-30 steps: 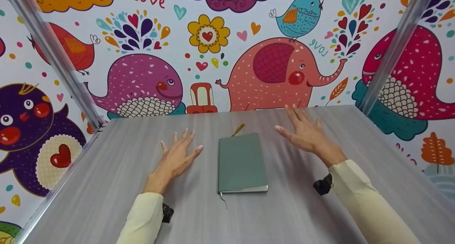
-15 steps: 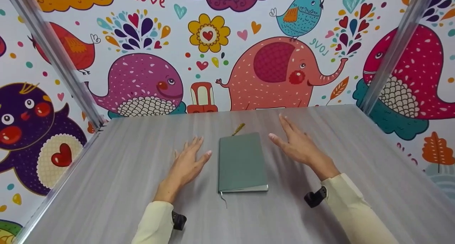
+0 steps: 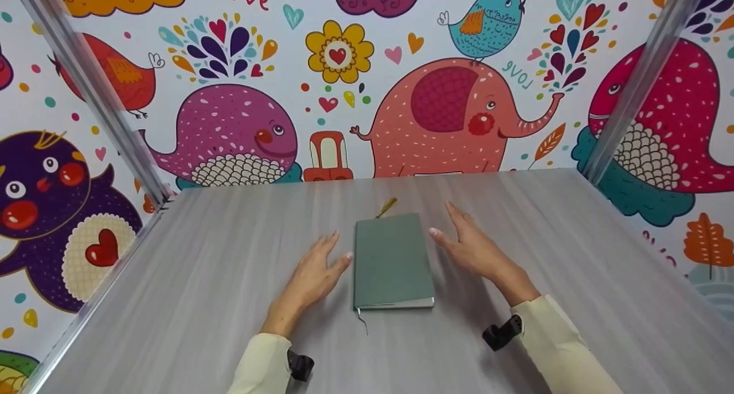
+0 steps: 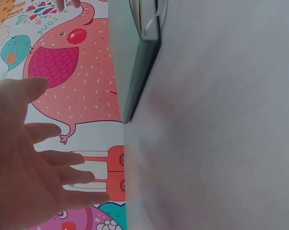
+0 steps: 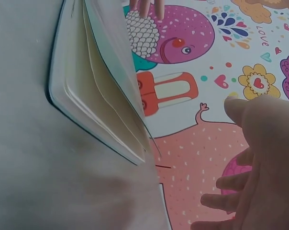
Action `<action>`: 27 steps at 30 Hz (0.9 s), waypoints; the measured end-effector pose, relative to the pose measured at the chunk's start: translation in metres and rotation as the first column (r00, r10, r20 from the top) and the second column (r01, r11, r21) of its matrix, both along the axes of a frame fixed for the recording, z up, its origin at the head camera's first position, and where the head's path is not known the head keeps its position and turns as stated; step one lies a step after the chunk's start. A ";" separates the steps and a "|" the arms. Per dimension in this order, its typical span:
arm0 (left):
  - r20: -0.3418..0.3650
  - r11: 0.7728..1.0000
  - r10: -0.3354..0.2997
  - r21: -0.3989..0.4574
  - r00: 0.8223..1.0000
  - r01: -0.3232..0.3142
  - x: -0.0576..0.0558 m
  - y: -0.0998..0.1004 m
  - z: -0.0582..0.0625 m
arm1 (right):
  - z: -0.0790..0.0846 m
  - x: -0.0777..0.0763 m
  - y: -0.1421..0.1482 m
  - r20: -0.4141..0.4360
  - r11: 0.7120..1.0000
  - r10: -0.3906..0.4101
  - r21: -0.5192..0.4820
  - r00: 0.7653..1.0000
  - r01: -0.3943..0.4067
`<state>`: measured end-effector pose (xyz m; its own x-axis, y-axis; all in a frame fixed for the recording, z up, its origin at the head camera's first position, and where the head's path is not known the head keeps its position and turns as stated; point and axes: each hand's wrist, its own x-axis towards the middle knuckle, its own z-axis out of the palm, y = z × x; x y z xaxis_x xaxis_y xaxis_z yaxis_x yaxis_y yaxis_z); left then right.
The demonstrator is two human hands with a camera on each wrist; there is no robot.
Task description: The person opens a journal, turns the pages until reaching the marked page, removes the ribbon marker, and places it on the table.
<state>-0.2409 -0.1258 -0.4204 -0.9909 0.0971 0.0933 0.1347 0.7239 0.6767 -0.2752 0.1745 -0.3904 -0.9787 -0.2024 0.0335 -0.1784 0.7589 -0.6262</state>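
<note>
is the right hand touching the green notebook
Apart. The right wrist view shows it: the patterned wall is visible between the right hand and the green notebook.

We see long, pale cream sleeves (image 3: 261, 364) (image 3: 565, 348), plain and lightly creased, with a small, blocky black device (image 3: 300, 365) (image 3: 502, 332) showing beside each cuff (image 3: 530, 309); the left hand (image 3: 311, 278) and right hand (image 3: 475, 250) are bare.

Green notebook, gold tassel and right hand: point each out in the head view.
Green notebook (image 3: 394, 262): head view, middle of its upper cover.
Gold tassel (image 3: 390, 203): head view, its thicker end.
Right hand (image 3: 475, 249): head view, back of the hand.
</note>
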 end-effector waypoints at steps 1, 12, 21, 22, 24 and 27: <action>0.002 1.000 -0.003 0.003 1.000 0.003 0.000 0.001 -0.001 | -0.001 0.000 -0.001 0.002 1.000 -0.001 -0.012 1.000 0.001; 0.043 0.999 -0.035 0.037 0.998 0.034 0.008 0.009 -0.012 | -0.018 0.004 -0.013 0.091 0.992 -0.007 -0.128 0.996 0.019; 0.086 0.998 -0.024 0.056 0.996 0.019 0.009 0.019 -0.016 | -0.029 0.009 -0.021 0.178 0.967 -0.026 -0.244 0.984 0.070; 0.093 0.998 -0.022 0.057 0.995 0.016 0.010 0.020 -0.016 | -0.030 0.010 -0.022 0.185 0.964 -0.027 -0.255 0.982 0.075; 0.102 0.998 -0.022 0.055 0.995 0.017 0.011 0.022 -0.015 | -0.033 0.010 -0.024 0.202 0.958 -0.029 -0.275 0.979 0.085; 0.101 0.998 -0.030 0.050 0.994 0.025 0.012 0.023 -0.013 | -0.035 0.010 -0.025 0.216 0.952 -0.023 -0.292 0.976 0.087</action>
